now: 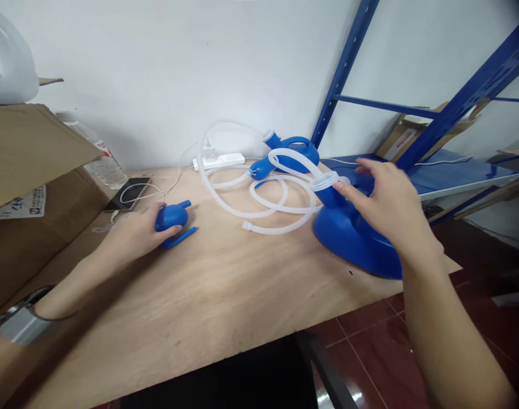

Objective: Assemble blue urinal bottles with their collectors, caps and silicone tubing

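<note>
My left hand (138,230) is closed around a blue plastic bulb-shaped piece (171,217) with a short spout, low over the left of the table. A blue strip (181,237) shows just below the bulb; whether it is joined on cannot be told. At the right, my right hand (387,199) is over a large blue urinal bottle (348,238), fingers apart, the thumb at its white screw cap (324,182). A clear hose (280,229) runs from that cap and loops on the table. Behind lies a second blue urinal bottle (300,149) with its own hose.
Cardboard boxes (42,244) and a water bottle (101,159) stand at the left, beside a black phone-like slab (129,192) with a white cable. A power strip (220,161) lies by the wall. Blue metal shelving (438,170) borders the right; a dark chair (225,380) is in front.
</note>
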{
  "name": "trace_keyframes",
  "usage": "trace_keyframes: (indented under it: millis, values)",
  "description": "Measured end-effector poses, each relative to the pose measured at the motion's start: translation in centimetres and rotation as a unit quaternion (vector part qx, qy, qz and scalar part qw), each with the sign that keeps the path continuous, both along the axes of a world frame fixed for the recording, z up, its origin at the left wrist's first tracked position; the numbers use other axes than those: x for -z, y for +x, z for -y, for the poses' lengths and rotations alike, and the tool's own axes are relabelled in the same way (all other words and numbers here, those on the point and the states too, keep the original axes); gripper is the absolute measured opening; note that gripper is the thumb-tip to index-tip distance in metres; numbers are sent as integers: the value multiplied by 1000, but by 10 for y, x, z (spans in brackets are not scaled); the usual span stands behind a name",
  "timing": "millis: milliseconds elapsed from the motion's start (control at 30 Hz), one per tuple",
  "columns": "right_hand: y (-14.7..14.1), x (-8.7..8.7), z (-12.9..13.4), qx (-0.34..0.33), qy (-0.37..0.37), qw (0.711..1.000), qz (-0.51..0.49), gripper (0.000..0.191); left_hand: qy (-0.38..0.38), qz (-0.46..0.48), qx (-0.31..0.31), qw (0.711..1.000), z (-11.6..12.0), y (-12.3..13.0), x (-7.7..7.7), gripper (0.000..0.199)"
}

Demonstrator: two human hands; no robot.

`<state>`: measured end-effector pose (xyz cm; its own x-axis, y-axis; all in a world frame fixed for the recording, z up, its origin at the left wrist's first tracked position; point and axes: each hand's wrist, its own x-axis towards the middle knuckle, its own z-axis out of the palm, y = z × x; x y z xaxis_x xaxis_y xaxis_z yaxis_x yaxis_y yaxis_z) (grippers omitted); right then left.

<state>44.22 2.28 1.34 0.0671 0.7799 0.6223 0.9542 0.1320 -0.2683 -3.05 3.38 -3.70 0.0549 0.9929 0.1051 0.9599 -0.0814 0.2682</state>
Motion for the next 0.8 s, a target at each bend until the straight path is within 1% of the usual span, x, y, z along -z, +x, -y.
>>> trace_keyframes:
  millis: [33,100,167,233,267,333,400,433,500,567,600,633,700,733,767,800]
  values:
    - [6,0,-5,-25,-43,997,-59,54,18,-17,-5,1000,0,-4,1,79]
    - [12,1,-13,-64,-83,986,-131,44,61,-54,-12,997,1,-7,2,79]
    - [13,0,-16,-81,-85,983,-144,40,125,-56,16,990,5,-3,3,74]
    - [13,-4,-19,-97,-104,979,-144,37,186,-29,64,980,10,6,5,71]
    - [13,-7,-20,-106,-132,974,-149,37,208,-14,90,974,13,12,7,70]
    - [15,-13,-23,-122,-198,960,-159,43,226,-6,132,965,19,23,13,66]
    - [17,-17,-28,-132,-252,946,-159,50,227,-37,170,958,25,32,20,56]
    - [18,-18,-29,-136,-267,942,-154,53,227,-59,191,953,28,35,25,50]
    - [19,-18,-32,-144,-278,938,-149,55,230,-87,233,941,32,40,34,41]
    - [18,-17,-34,-157,-288,931,-158,58,236,-98,260,931,34,42,41,35]
    - [17,-16,-34,-155,-286,931,-163,61,241,-106,266,928,34,42,43,33]
    - [16,-16,-35,-141,-269,939,-162,64,246,-116,268,924,34,42,45,32]
    - [14,-16,-35,-98,-232,956,-148,68,256,-138,272,917,34,42,47,30]
    - [14,-17,-35,-83,-227,960,-142,69,260,-146,274,914,34,42,47,30]
    - [14,-18,-35,-78,-235,959,-138,70,261,-146,276,913,33,42,47,30]
    - [15,-20,-35,-89,-255,953,-138,71,260,-141,276,914,33,42,47,30]
